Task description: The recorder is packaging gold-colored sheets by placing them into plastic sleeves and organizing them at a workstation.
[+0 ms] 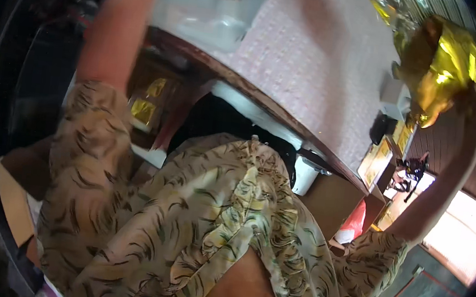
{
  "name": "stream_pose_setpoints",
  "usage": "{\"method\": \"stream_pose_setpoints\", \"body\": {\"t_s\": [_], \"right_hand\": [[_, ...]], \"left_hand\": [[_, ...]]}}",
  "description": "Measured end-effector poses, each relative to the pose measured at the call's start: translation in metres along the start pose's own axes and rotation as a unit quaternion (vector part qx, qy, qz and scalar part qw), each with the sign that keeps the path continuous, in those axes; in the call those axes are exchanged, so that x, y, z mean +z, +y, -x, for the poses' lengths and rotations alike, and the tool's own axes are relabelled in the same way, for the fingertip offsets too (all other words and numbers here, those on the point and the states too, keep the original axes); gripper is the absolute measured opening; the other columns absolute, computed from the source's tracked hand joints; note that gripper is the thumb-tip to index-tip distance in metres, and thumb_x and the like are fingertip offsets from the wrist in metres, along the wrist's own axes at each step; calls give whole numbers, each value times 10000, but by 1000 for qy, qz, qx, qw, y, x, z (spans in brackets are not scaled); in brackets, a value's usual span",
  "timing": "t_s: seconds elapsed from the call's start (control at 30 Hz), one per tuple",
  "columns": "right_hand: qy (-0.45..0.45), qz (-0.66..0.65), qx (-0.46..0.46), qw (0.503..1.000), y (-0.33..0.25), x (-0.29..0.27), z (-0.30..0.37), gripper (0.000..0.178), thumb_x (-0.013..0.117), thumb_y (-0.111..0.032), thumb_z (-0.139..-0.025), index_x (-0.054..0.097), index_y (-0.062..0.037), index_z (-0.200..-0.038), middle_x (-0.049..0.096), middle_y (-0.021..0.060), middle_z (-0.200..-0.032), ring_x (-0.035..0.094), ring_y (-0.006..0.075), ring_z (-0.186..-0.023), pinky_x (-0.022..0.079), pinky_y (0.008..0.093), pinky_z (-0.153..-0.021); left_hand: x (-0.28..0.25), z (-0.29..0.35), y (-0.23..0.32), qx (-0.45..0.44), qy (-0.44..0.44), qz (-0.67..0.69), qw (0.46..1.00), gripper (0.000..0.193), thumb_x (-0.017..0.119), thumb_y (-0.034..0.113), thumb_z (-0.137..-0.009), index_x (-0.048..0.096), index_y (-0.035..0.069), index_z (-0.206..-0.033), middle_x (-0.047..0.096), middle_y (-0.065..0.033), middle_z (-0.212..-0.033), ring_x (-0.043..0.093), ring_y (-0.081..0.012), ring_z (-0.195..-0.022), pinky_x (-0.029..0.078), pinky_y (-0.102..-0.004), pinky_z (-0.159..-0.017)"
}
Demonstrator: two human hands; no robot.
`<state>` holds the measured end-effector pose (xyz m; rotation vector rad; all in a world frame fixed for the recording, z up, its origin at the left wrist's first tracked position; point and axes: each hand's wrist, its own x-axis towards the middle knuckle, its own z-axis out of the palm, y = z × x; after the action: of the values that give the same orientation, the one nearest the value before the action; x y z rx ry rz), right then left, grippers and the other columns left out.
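Note:
My right arm stretches up the right side, and my right hand (468, 98) is closed on a shiny gold foil bag or sheet (454, 64). The crumpled foil hangs over the right end of the table and hides most of the fingers. At the upper left my left forearm (113, 37) reaches across the table's edge, blurred. My left hand lies beyond the top edge of the picture. Beside that forearm stands a clear plastic tub (205, 14) with something dark in it.
A pale patterned cover lies on the table (310, 69). More clear and gold wrapping (389, 10) is at its far right. Below the table are a white bin (305, 176), cardboard boxes (331, 202) and a red-and-white bag (352, 223). An open carton (15, 200) stands at the left.

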<state>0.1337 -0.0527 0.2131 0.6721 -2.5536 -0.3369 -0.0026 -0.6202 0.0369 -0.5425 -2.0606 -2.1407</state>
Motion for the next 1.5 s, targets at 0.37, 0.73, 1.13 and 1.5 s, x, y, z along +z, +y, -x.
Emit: {"method": "stream_pose_setpoints", "body": {"t_s": [0.37, 0.73, 1.13, 1.5], "right_hand": [[23, -423, 450, 786, -8, 41, 100, 331, 548, -200, -1000, 640, -3, -1251, 679, 73, -1062, 620, 105, -884, 484, 243, -746], [38, -642, 538, 545, -112, 92, 54, 210, 677, -150, -898, 691, -43, -1078, 670, 15, -926, 589, 108, -811, 483, 269, -714], [53, -790, 496, 356, -145, 164, 95, 212, 726, -95, -856, 665, -3, -1037, 697, 79, -966, 666, 154, -826, 541, 273, -748], [-8, -764, 517, 386, -116, 132, 113, 469, 662, -382, -920, 601, 2, -1181, 669, 131, -1151, 678, 200, -973, 583, 342, -746]], "left_hand": [[-475, 411, -182, -155, 121, -607, 770, 342, 582, 379, -949, 703, 73, -1045, 706, -129, -1055, 664, -277, -997, 510, -389, -818], [-387, 358, -160, -116, 421, -620, 653, 839, 717, 460, -865, 361, 8, -1476, 534, -221, -1380, 562, -337, -1220, 455, -395, -1016], [173, 102, -44, 504, -105, -370, 773, 535, 709, 135, -813, 599, 301, -1310, 550, -66, -1382, 491, -284, -1295, 344, -424, -1101], [290, 45, 29, 317, -217, -253, 888, 329, 723, 336, -856, 715, 201, -1156, 736, -22, -1045, 694, -201, -887, 523, -263, -788]]}}
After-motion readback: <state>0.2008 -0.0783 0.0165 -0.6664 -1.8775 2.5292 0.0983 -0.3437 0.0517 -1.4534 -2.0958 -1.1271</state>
